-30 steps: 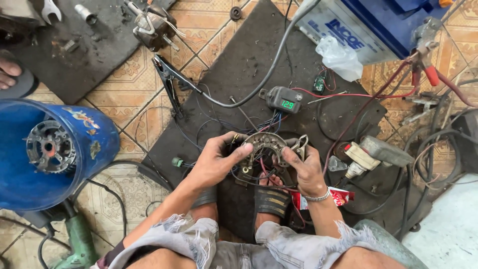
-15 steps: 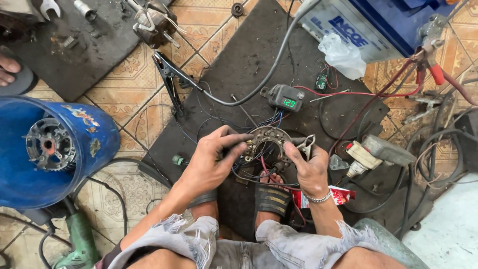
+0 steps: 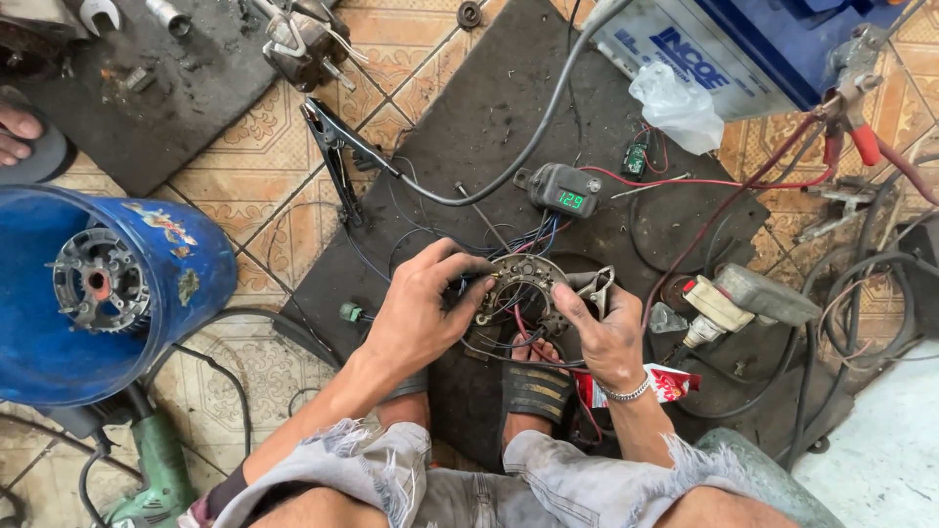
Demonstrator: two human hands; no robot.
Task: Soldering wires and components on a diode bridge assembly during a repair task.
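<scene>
Dull grimy metal stator ring [image 3: 518, 284] on a matt black rubber mat [image 3: 489, 137].

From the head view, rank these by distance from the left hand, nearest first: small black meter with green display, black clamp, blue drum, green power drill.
From the left hand:
1. Small black meter, up and right on the dark mat.
2. Black clamp, up and left at the mat's edge.
3. Blue drum and green power drill, both leftward: too close to call.
</scene>
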